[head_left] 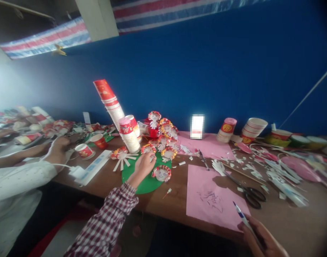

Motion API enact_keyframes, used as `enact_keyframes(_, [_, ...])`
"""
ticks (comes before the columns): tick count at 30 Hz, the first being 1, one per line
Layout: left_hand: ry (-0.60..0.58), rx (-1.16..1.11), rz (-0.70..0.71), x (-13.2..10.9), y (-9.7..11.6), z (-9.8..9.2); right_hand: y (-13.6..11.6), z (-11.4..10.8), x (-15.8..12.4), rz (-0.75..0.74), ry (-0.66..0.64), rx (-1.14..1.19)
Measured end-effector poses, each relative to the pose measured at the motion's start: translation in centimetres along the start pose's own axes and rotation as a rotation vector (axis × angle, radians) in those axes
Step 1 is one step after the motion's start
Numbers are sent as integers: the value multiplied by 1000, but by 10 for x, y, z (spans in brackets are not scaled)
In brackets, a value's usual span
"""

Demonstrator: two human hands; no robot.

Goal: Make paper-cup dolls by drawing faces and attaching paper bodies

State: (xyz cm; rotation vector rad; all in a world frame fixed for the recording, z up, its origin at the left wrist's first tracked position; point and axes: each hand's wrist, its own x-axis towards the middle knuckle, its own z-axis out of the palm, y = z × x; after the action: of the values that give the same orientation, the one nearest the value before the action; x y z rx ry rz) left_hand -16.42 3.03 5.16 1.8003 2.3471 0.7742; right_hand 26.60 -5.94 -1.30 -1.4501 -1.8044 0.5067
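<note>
My left hand (pixel 144 165), in a checked sleeve, reaches over a green round sheet (pixel 146 185) with its fingers curled; whatever they hold is hidden. Close by lie paper-cup crafts with beaded-looking red and yellow rims, among them a round face piece (pixel 161 174) drawn with a smile. Another craft, a cup cut into strips (pixel 122 157), rests left of the hand. At the lower right my right hand (pixel 260 235) is closed around a marker pen (pixel 242 216), tip up and to the left. Beside it is a pink sheet (pixel 195 189) bearing dark pen lines.
Black-handled scissors (pixel 253 197) lie right of the pink sheet, amid paper scraps. A tall stack of paper cups (pixel 111 103) leans at the back, and more cups (pixel 253 128) stand at right. A power strip (pixel 96 166) and another person's arm (pixel 56 153) are at left.
</note>
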Motion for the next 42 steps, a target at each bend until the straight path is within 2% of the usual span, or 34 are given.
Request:
enact_keyframes(4, [-8, 56, 85, 0, 10, 1, -15, 1, 3, -66, 174, -77])
enact_keyframes(9, [-97, 79, 289, 1, 40, 17, -17, 13, 4, -210, 222, -123])
enact_keyframes(14, [-145, 93, 454, 9, 88, 41, -10, 23, -1, -283, 260, -182])
enact_keyframes(19, [-254, 94, 649, -4, 144, 68, -9, 22, -1, -349, 266, -179])
enact_keyframes(22, [-295, 114, 718, -10, 168, 80, -6, 23, -3, -365, 254, -179])
enact_keyframes(28, [-323, 158, 733, 2, 188, 91, 0, 28, -5, -385, 255, -151])
enact_keyframes(35, [-344, 131, 712, 29, 206, 94, -14, 25, -2, -313, 275, -93])
enact_keyframes(39, [-386, 116, 707, 33, 222, 107, -17, 23, -4, -269, 228, -77])
enact_keyframes(42, [-402, 129, 643, 36, 230, 121, -18, 21, -5, -251, 186, -45])
